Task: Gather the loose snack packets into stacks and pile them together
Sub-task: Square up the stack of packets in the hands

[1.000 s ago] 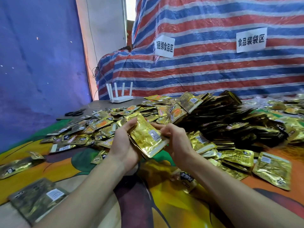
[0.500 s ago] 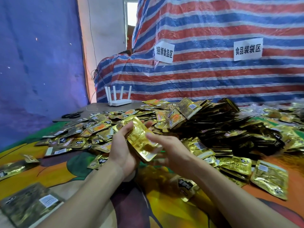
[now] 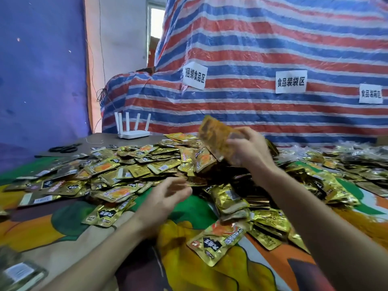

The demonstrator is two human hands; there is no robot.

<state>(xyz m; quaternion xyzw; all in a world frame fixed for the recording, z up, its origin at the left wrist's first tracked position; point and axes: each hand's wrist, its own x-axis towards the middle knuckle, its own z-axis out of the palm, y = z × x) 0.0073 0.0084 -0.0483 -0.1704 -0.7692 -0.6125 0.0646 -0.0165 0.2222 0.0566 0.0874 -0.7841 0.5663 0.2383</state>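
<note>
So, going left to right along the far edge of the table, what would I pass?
First the black scissors → the white router → the packet stack gripped by the right hand.

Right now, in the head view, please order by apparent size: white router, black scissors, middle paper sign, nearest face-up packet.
1. nearest face-up packet (nearness enlarges it)
2. white router, middle paper sign: about alike
3. black scissors

Reads "捆绑食品区" on the left paper sign on the striped tarp, "食品装袋区" on the middle sign, only "食品" legibly on the right sign. Cannot make out print on the snack packets.
</note>
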